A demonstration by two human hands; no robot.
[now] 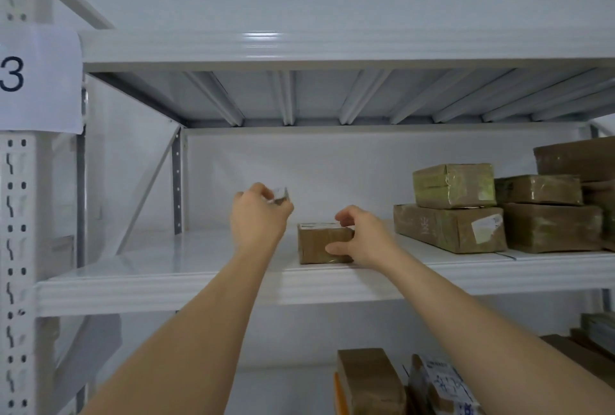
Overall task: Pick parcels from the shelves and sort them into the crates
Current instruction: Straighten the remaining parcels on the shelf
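A small brown taped parcel (316,244) stands near the front edge of the white middle shelf (159,268). My right hand (361,238) grips its right end, fingers over the top and thumb on the front face. My left hand (258,218) is raised above the shelf to the left of the parcel and pinches a small pale, blurred object (279,196); what it is I cannot tell. No crate is in view.
Several brown wrapped parcels (449,228) are stacked at the right of the same shelf. More parcels (369,381) lie on the shelf below at right. A white upright (20,215) with a paper label marked 3 (36,81) stands at left. Another shelf (332,48) runs overhead.
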